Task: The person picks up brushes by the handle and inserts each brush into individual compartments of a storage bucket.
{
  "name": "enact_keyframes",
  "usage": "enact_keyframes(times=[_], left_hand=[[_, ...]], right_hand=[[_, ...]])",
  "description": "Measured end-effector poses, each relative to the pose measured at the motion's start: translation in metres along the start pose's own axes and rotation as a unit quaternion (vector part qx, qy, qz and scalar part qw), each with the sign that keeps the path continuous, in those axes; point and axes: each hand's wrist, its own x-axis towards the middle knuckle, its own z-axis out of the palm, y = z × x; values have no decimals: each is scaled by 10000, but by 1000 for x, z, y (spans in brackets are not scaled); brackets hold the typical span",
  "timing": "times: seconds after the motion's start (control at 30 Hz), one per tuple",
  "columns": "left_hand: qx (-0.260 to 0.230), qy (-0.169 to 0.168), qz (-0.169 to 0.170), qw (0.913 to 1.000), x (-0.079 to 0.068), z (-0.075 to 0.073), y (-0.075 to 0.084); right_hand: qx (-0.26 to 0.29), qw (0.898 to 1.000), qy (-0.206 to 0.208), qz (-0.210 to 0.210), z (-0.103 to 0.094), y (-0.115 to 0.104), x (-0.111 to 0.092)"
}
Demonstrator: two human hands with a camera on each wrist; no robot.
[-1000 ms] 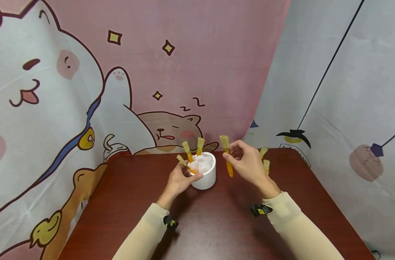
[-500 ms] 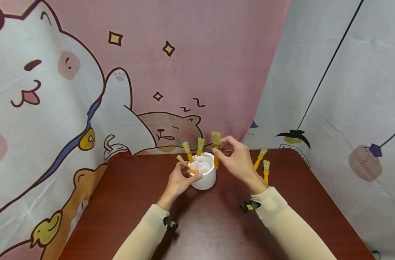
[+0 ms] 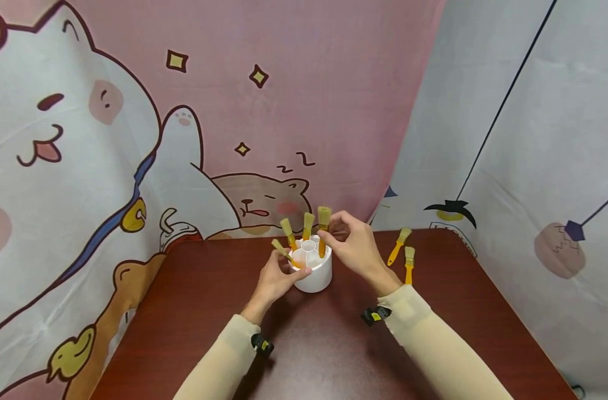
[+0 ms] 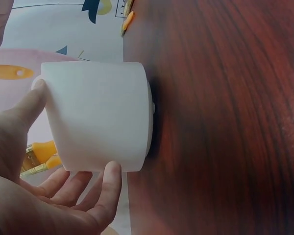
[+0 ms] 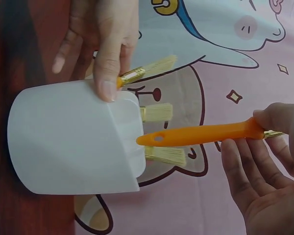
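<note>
A white round holder with several compartments (image 3: 317, 278) stands on the table. My left hand (image 3: 275, 278) grips its left side, thumb at the rim and fingers round the wall, as the left wrist view shows. Three brushes with pale bristles stand in the holder, among them a leaning brush (image 3: 286, 228) and an upright brush (image 3: 308, 222). My right hand (image 3: 356, 247) pinches another paintbrush (image 5: 201, 133) near its metal band, bristles up. The tip of its orange handle points down at the holder's opening, close over the rim in the right wrist view.
On the brown table (image 3: 343, 355), right of my right hand, lie two more brushes: one slanted brush (image 3: 399, 246) and one nearer brush (image 3: 409, 264). A cartoon-printed cloth (image 3: 333, 111) hangs behind the table's back edge.
My right hand has moved left with the paintbrush, from beside the holder to over its opening. The two brushes on the table have come into full view. My left hand stays on the holder.
</note>
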Motion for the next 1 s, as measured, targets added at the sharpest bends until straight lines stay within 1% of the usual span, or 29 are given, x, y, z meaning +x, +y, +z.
enact_keyframes(times=[0.2,0.53,0.8,1.0], left_hand=[[-36,-57,38,10000,2,0,0],[-189,-143,43,9997,0,-2,0],[-185,-224,72,9996,1,-4,-1],[-175,-266,90,9995,2,-5,-2]], right_hand=[[-10,10000,-40,8,7,5,0],[-96,9998,-172,-24,16,13,-1],[-41,9995,-301,7,25,22,-2],[-14,9991,-414,-53,30,28,-3]])
